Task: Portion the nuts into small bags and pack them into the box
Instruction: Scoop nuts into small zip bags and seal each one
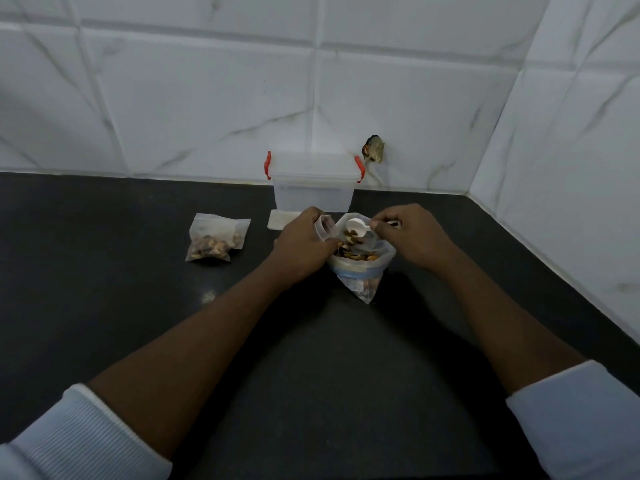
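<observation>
A large clear bag of mixed nuts (362,271) stands open on the dark counter, just in front of me. My left hand (304,240) holds a small clear bag (325,227) by its open mouth at the big bag's left rim. My right hand (412,233) pinches the handle of a white plastic scoop (360,226), which hovers over the big bag's opening. Two filled small bags of nuts (216,240) lie to the left. A translucent box with red latches (313,183) stands lidded against the wall behind.
Flat empty small bags (280,219) lie in front of the box. A dark crumpled object (373,148) sticks to the tiled wall right of the box. A tiled side wall closes the counter on the right.
</observation>
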Action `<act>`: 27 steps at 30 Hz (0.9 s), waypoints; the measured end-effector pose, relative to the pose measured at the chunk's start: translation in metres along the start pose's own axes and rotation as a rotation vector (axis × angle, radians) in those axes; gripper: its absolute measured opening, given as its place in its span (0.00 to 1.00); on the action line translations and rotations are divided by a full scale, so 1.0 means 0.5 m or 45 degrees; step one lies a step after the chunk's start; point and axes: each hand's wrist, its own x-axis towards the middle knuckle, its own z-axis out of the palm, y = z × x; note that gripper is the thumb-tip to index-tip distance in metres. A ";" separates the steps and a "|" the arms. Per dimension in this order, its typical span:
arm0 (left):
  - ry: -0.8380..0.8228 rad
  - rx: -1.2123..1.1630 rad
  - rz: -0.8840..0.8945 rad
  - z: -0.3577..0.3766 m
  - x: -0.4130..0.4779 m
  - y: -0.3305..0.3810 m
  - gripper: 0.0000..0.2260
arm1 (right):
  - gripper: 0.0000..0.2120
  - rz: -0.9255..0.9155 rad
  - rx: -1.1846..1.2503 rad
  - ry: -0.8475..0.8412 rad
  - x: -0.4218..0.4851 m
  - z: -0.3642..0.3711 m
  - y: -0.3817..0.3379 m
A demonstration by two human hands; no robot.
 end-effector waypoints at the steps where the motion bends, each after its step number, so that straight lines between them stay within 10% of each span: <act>1: -0.002 0.002 -0.001 0.000 0.001 0.000 0.17 | 0.09 -0.045 -0.094 0.001 0.001 0.007 0.001; 7: -0.021 0.012 -0.001 0.000 0.002 0.002 0.17 | 0.10 -0.145 -0.444 -0.103 0.008 0.029 0.009; 27: -0.045 -0.007 -0.017 -0.001 0.002 0.005 0.17 | 0.10 0.351 0.444 -0.052 -0.005 -0.007 -0.007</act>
